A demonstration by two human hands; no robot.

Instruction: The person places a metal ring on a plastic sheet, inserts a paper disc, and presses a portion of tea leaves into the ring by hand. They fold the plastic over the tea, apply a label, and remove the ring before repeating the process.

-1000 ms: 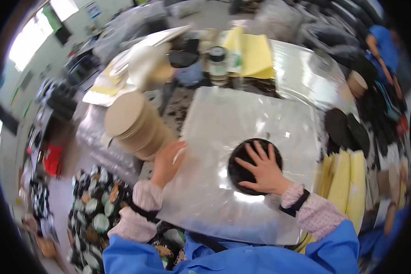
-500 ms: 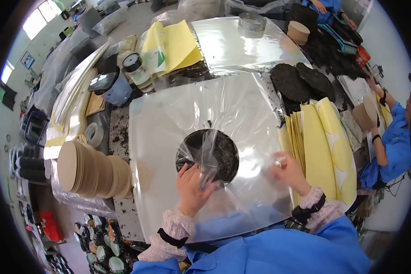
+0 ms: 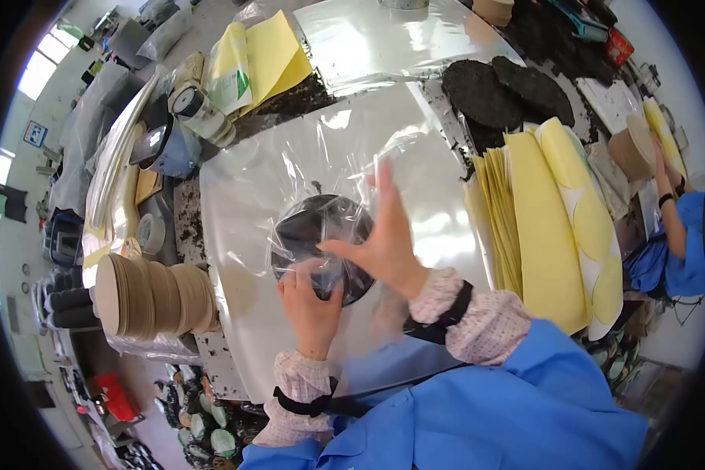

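Observation:
A dark, round, flat cake [image 3: 313, 215] lies under crinkled clear plastic film [image 3: 333, 176] on a large shiny sheet [image 3: 239, 282] in front of me. My left hand [image 3: 312, 309] is at the cake's lower left edge, its bent fingertips and thumb pressed onto the film there. Over the cake's right side is my right hand [image 3: 392, 243], with the thumb stretched left across the cake and the fingers pointing up and apart, slightly blurred. Nothing shows in its grasp. Part of the cake is covered by both hands and by glare on the film.
Stacked brown cardboard discs [image 3: 153, 298] stand at the left, beside a tape roll [image 3: 150, 233]. Yellow paper sheets [image 3: 552, 235] lie at the right, below two dark round cakes [image 3: 482, 94]. A jar [image 3: 204, 117] stands at the back left. A co-worker's arm [image 3: 674, 219] is at far right.
My right hand has swung left from the sheet's right side to above the cake, fingers spreading. My left hand stays at the cake's lower edge. The whole view has shifted slightly.

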